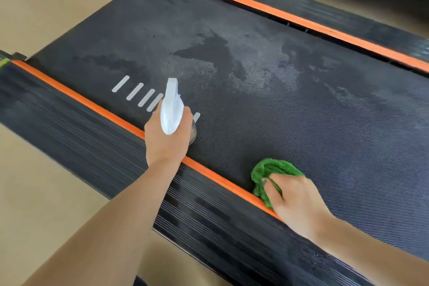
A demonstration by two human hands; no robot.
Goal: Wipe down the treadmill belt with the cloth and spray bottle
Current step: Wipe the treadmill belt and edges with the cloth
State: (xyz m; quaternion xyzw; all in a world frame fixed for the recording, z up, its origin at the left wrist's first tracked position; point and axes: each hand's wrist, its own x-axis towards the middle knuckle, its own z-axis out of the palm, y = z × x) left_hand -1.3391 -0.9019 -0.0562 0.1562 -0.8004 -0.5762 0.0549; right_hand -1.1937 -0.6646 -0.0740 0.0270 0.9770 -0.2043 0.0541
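- I am holding the spray bottle (171, 109) in my left hand (166, 140), fingers wrapped fully round its neck, with the white nozzle pointing away from me over the treadmill belt (325, 123).
- I cannot tell whether a finger is squeezing the trigger, since the bottle's head is hiding it.
- I am pressing the green cloth (271, 170) onto the belt under my right hand (293, 199), fingers curled down over it and bunching it up; it is lying just inside the near orange strip (97, 105), touching it.
- Ahead of my left fingers the belt is showing dark wet patches (213, 50) and a paler misted sheen spreading rightward, so I judge the spraying is well under way.
- The wet marks are looking blotchy, not smeared into strokes, so I judge the wiping has hardly begun there; the cloth is sitting well short of them.
- The stretch of belt beyond my right fingers is looking dry and untouched, so I reckon it is what is left to spray and wipe.
- The white dash markings (137, 91) are lying just left of and beneath the bottle.
- As for the bottle's contents, my palm is covering nearly all of the body, and only a sliver of clear wall is peeking out below my fingers, so I cannot say how much liquid is left in it.
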